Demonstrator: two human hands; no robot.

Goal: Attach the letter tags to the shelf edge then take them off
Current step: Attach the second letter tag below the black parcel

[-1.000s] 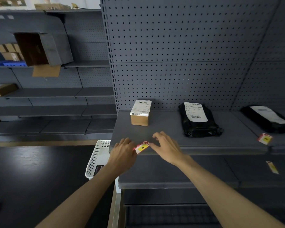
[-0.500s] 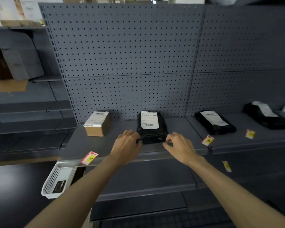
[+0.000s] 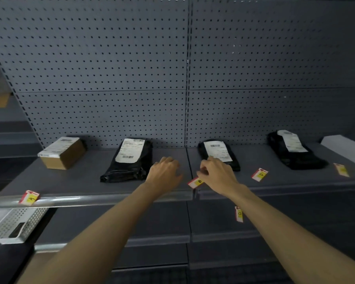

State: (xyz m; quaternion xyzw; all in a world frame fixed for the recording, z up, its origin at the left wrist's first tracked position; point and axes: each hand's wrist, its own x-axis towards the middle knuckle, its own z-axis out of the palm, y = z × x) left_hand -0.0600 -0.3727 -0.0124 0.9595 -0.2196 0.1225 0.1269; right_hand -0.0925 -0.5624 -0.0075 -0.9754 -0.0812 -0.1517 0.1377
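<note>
Head view, right hand (image 3: 217, 176) pinching tilted tag (image 3: 195, 182)

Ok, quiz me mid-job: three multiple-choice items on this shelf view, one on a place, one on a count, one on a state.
1. Where is the cardboard box?
A. left end of the shelf
B. in the white basket
C. right end

2. How many black mailer bags lie on the shelf?
A. one
B. three
C. five

3. What is the right hand doing?
A. resting on a bag
B. hanging free
C. pinching a tag at the shelf edge

Key: 1 A, it stands left of every bag. 2 B, bags at and. 3 C, its fingertips close on the tag.
</note>
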